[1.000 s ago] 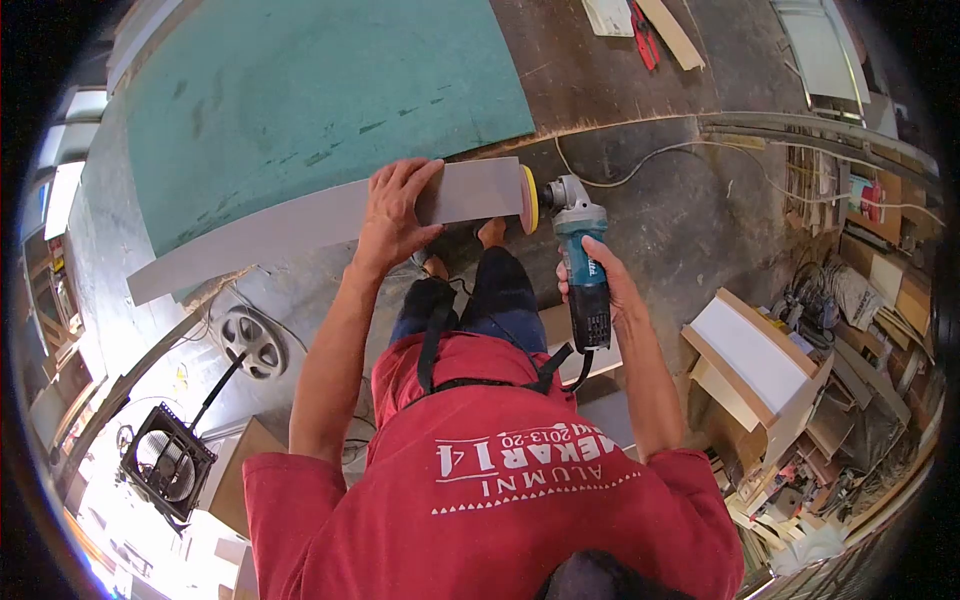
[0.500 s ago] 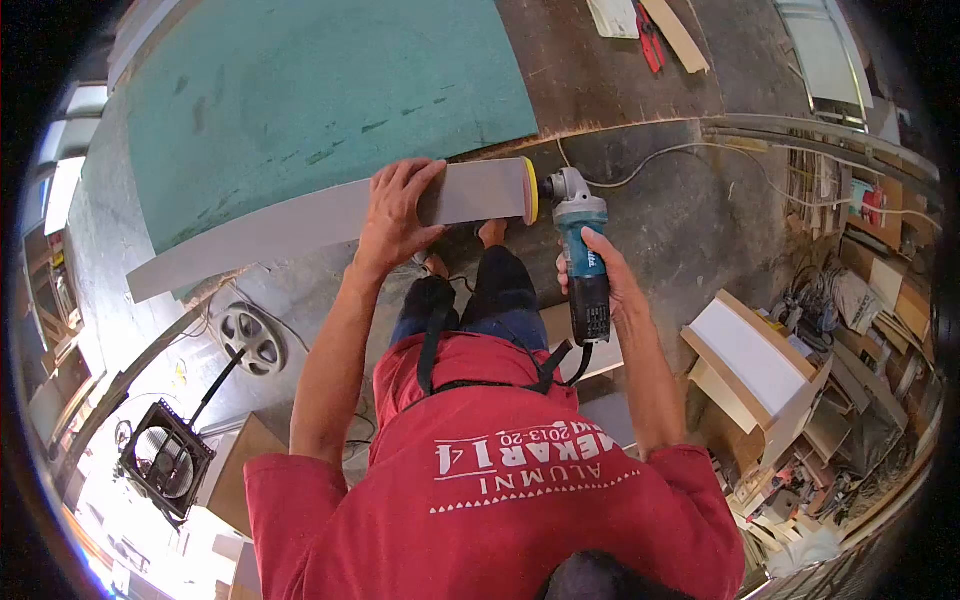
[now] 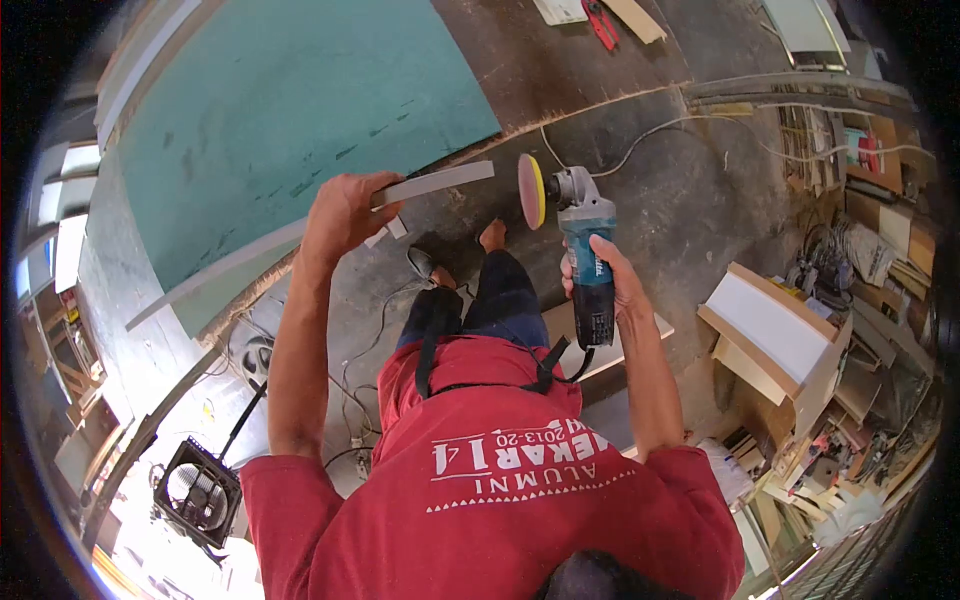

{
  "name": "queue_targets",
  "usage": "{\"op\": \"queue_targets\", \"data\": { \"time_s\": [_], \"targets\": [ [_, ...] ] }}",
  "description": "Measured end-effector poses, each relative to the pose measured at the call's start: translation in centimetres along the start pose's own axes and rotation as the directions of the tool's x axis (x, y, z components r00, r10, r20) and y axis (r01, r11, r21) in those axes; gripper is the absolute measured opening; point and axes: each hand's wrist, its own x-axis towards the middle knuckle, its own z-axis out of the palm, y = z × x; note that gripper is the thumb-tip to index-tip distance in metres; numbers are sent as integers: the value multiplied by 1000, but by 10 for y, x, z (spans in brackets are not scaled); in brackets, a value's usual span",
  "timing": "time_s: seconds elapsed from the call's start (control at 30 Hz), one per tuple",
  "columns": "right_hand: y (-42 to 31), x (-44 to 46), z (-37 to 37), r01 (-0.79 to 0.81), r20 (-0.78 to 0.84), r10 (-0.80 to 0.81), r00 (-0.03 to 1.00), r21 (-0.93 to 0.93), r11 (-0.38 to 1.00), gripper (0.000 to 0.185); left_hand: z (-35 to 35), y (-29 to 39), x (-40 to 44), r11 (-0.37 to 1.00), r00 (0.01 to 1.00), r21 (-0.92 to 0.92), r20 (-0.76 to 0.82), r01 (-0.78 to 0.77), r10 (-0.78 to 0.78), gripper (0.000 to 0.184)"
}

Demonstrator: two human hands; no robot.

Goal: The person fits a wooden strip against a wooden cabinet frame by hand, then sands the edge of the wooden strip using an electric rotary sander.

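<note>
My left hand [image 3: 345,212] is closed around a long grey board [image 3: 440,183], now seen narrow, edge-on. The board's far part slants down to the left over the green-topped table [image 3: 300,90]. In my right hand [image 3: 612,275] is a teal and black angle grinder [image 3: 588,235], held upright by its body. Its round sanding disc [image 3: 532,191], yellow-backed with a brownish face, points left toward the board's end. A gap separates disc and board. The grinder's black cord runs down from its base.
Red-handled pliers [image 3: 601,24] and a wood strip [image 3: 636,19] lie on the brown tabletop. A pale cable [image 3: 650,135] crosses behind the grinder. At the right stands an open box-like panel piece [image 3: 765,325] near stacked scraps. A black-framed fan or lamp [image 3: 197,492] is at the lower left.
The board has been turned from its broad face to its edge and has come away from the disc. My left hand has moved left and turned. The view has shifted somewhat.
</note>
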Motion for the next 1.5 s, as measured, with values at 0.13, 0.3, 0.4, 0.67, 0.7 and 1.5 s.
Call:
{"op": "queue_targets", "data": {
  "time_s": [0.13,0.3,0.4,0.67,0.7,1.5],
  "targets": [
    [5,10,-2,3,66,-2,998,-3,1000,52,-1,1,2,998,999,38,23,46,-47,33],
    [4,22,7,58,169,-47,985,-63,996,50,-3,3,4,999,1000,50,8,4,-4,32],
    [2,24,11,71,156,-55,986,-99,993,48,2,0,4,997,999,68,-22,-39,40,38],
    [-4,26,21,67,107,-50,993,-170,983,46,0,5,2,996,1000,91,-29,-8,11,36],
    [-5,26,23,76,108,-60,992,-157,985,47,1,3,1,996,999,89,-37,3,0,36],
    [0,31,12,21,103,-6,995,-143,990,51,8,-5,-1,999,998,-7,-41,41,-41,35]
  ]
}}
